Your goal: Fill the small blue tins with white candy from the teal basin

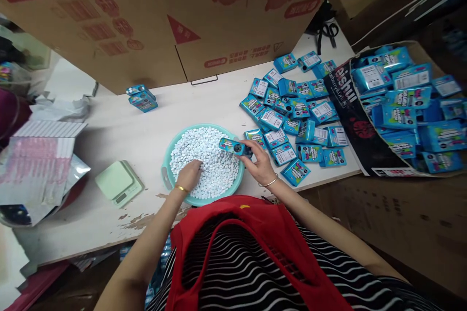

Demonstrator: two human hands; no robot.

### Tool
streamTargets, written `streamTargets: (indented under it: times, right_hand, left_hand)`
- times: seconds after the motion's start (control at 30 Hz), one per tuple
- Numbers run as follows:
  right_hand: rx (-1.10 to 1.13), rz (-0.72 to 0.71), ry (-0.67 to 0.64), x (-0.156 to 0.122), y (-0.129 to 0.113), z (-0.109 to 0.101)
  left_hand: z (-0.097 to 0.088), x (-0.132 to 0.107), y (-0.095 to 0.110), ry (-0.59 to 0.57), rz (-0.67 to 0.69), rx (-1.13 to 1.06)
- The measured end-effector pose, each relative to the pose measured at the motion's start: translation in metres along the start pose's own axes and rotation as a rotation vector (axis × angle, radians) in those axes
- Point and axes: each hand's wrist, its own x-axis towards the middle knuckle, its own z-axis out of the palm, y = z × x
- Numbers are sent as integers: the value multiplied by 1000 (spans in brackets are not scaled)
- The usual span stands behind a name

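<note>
A turquoise basin (167,179) full of small white candies (215,175) stands on the table in front of me. My left hand (190,175) reaches down into the candies with its fingers curled together; whatever they hold is hidden. Over the basin's right rim, my right hand (260,161) grips a small blue candy box (229,145), which lies tilted on its side with one end toward the candies. Part of the box is covered by the fingers.
Many blue boxes (272,119) lie scattered at the right, beside a carton (352,121) heaped with more. A pale green scale (118,182) stands left of the basin, with two blue boxes (143,99) farther back. A big cardboard box (153,24) walls off the back; scissors (330,33) lie behind.
</note>
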Motion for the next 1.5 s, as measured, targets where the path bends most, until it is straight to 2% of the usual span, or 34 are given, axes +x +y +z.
streamTargets:
  times: [0.07, 0.17, 0.27, 0.37, 0.5, 0.6, 0.7, 0.87, 0.97, 1.07, 1.17, 1.23, 1.3, 1.37, 1.43, 1.5]
  right_hand:
    - [3, 20, 38, 0, -1, -3]
    - [6, 43, 58, 0, -1, -5]
    - [-17, 37, 46, -3, -1, -5]
    - [-56, -28, 3, -5, -2, -3]
    - [-78, -143, -97, -5, -8, 8]
    - [-69, -200, -153, -4, -15, 20]
    - [-51, -235, -179, -3, -21, 29]
    - [-47, -245, -192, -5, -25, 35]
    - [-41, -254, -181, -6, -24, 38]
    - [-24, -253, -166, -6, -21, 38]
    - [-11, -212, -151, -6, -18, 34]
    - [-3, -173, -123, -4, -16, 28]
    - [-4, -137, -87, -2, -14, 19]
    - [-12, -111, -48, 2, -12, 11]
    - [-23, -88, -13, 5, -11, 4]
    - [-39, -63, 15, 8, -9, -1]
  left_hand:
    - [13, 9, 10, 5, 28, -50]
    - [11, 7, 12, 16, 56, -113]
    - [-15, -11, 7, 61, 90, -182]
    - [-55, -33, 8, 122, 158, -250]
    - [-110, -51, 27, 119, 243, -197]
    - [-138, -53, 46, 55, 291, -57]
    - [-155, -52, 63, 8, 265, 162]
    - [-173, -56, 102, -21, 223, 475]
    - [-181, -59, 124, -28, 251, 558]
    - [-186, -61, 123, -16, 258, 543]
    - [-178, -60, 86, 44, 174, 461]
    - [-158, -57, 49, 40, 74, 391]
    - [-126, -49, 14, -31, -14, 304]
    - [-85, -38, -8, -80, -50, 158]
    - [-44, -23, -12, -78, -39, 84]
    - [-10, -7, -4, -51, -16, 24]
